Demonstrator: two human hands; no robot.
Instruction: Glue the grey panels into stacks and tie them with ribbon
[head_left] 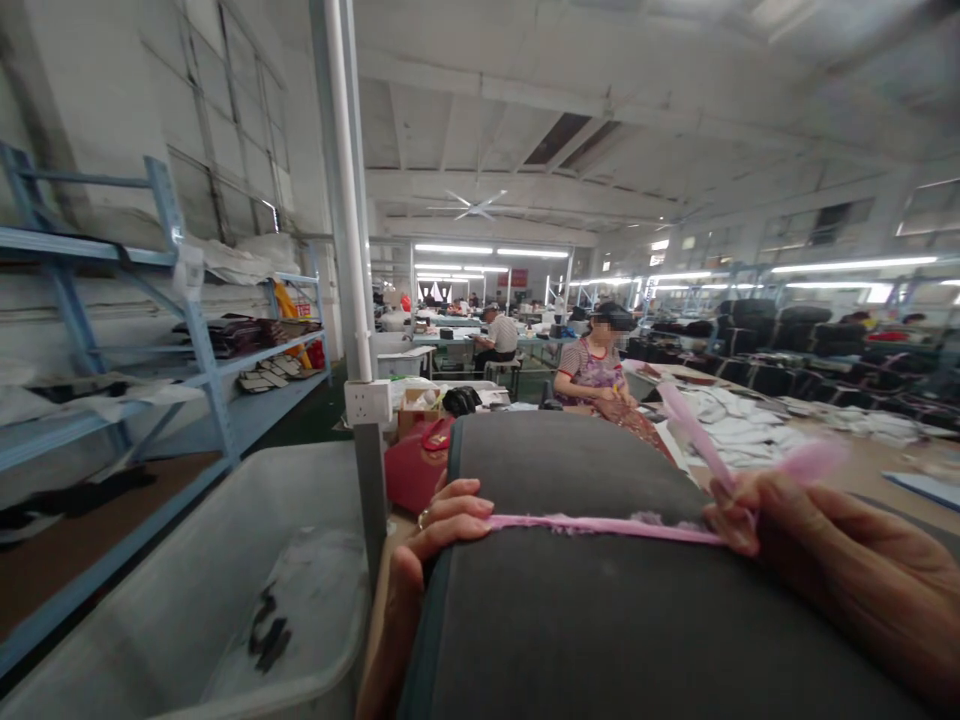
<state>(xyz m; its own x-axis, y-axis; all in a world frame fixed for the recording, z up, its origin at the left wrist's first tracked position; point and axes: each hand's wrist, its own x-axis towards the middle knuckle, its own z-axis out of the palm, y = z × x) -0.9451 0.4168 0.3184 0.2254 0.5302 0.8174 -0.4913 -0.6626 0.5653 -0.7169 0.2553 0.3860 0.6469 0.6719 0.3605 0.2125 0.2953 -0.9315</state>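
A large dark grey curved bundle (pixel 600 610) with a smooth surface fills the lower middle of the view. Across it runs a thin pink strip (pixel 600 525), taut and frayed in places. My left hand (pixel 446 525), a ring on one finger, is closed over the bundle's left edge, its fingertips at the strip's left end. On the right, my right hand (pixel 817 545) pinches the strip between thumb and fingers. Loose pink ends (pixel 697 435) stick up from that pinch, blurred. The bundle's underside is hidden.
To the left stand a grey plastic bin (pixel 300 560) with dark scraps and a blue shelf rack (pixel 202 350). A post with a socket box (pixel 367 402) rises beside a red bag (pixel 412 465). Ahead, a co-worker (pixel 592 365) sits near piled white pieces (pixel 742 425).
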